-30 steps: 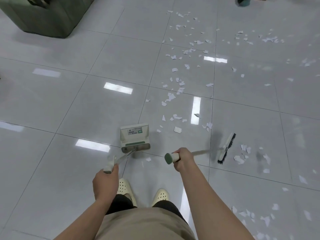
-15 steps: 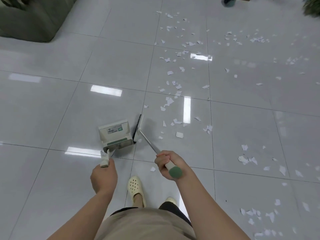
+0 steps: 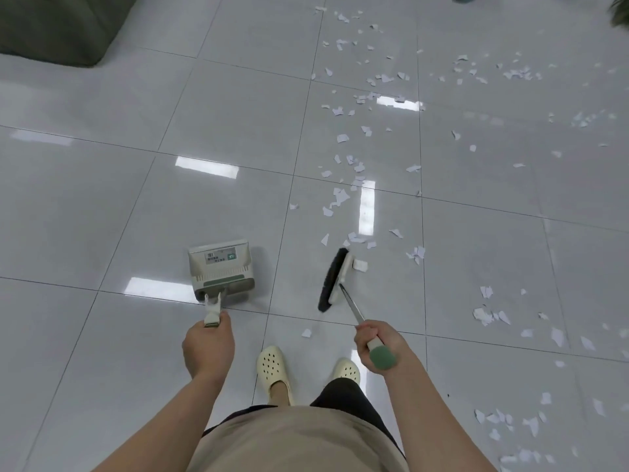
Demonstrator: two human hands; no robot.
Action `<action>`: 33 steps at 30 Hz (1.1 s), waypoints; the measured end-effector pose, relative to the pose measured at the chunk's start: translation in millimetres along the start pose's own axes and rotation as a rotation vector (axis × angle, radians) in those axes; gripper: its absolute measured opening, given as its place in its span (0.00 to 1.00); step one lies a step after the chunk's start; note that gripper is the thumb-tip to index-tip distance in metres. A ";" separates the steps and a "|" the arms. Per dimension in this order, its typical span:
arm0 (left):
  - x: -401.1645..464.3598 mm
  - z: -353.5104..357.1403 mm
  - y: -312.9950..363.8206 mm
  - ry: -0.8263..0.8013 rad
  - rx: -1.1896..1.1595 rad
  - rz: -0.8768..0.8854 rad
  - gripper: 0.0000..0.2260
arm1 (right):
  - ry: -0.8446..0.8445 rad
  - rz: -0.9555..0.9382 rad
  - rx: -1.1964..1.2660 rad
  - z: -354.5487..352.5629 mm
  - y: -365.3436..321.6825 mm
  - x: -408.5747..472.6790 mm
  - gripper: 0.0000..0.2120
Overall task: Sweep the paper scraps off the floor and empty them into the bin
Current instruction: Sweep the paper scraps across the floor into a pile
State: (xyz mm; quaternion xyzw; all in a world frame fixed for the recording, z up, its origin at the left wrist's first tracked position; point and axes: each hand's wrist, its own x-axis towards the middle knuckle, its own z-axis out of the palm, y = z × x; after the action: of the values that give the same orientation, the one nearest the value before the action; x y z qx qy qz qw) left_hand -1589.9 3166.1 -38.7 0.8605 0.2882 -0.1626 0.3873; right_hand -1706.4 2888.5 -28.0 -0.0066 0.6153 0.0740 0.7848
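Head view: the left hand (image 3: 208, 345) grips the dustpan (image 3: 221, 269) handle, pan on the floor (image 3: 102, 199) as catcher. The right hand (image 3: 376, 342) clasps the broom (image 3: 335, 279) handle — brush set just left of the paper scraps (image 3: 340, 195), which trail toward the floor's far-right edge — likely to pull them panward. No bin shows.

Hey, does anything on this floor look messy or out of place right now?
Yes. Torn paper scraps are strewn over the floor, mostly ahead and to the right. One scrap lies alone near the feet, behind the broom. The dustpan looks empty.
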 end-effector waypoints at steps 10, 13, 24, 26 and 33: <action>-29.6 40.8 19.7 -0.078 0.065 0.044 0.21 | 0.372 -0.264 -0.451 5.7 -86.6 -16.5 0.09; -48.0 56.8 23.4 -0.096 0.081 0.060 0.21 | 0.298 -0.249 -0.440 15.1 -74.4 -41.6 0.10; -96.5 109.1 38.1 0.021 0.026 -0.015 0.21 | -0.041 0.300 -0.253 -27.7 -31.0 -90.5 0.17; -105.6 113.8 35.5 0.047 0.045 -0.012 0.22 | -0.044 0.340 -0.332 -35.4 -28.9 -86.4 0.17; -121.4 130.8 33.3 0.117 0.048 -0.045 0.21 | 0.125 0.259 -0.434 -82.4 -58.7 -61.5 0.11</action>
State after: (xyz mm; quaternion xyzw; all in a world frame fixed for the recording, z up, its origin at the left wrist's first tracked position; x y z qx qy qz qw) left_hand -1671.4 3004.0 -43.3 0.8709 0.3257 -0.1278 0.3453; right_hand -1792.8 2815.4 6.7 -0.1005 0.6280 0.3038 0.7094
